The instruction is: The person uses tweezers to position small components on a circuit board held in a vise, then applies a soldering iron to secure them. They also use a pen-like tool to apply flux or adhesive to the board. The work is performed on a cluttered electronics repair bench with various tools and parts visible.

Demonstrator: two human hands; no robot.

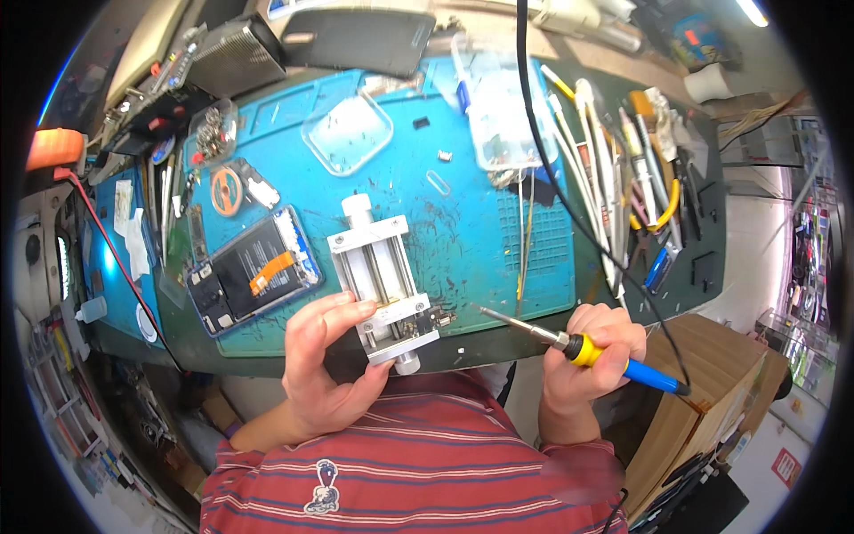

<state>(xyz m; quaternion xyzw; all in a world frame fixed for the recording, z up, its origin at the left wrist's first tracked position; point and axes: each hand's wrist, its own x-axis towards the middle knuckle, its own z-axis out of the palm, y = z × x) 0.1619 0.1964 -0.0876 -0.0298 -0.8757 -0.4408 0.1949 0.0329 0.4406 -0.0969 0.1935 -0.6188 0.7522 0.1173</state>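
My left hand (331, 360) grips the near end of a small silver clamp fixture (381, 280), its thumb at the near knob and its fingers along the left side. The fixture has two steel rods and a round knob at each end. A tiny dark part with metal contacts (431, 321) sits at its near right side. In my right hand (592, 356) is a soldering iron (583, 351) with a yellow and blue handle. Its tip points left toward the small part, apart from it. An opened phone (255, 271) with a black battery and orange ribbon lies left of the fixture.
The blue work mat (454, 231) carries a clear square dish (348, 133), a clear plastic box (507, 116) and a paper clip (438, 183). Pens and tools (645, 169) crowd the right side. The iron's black cable (569, 203) crosses overhead. A cardboard box (694, 392) stands at lower right.
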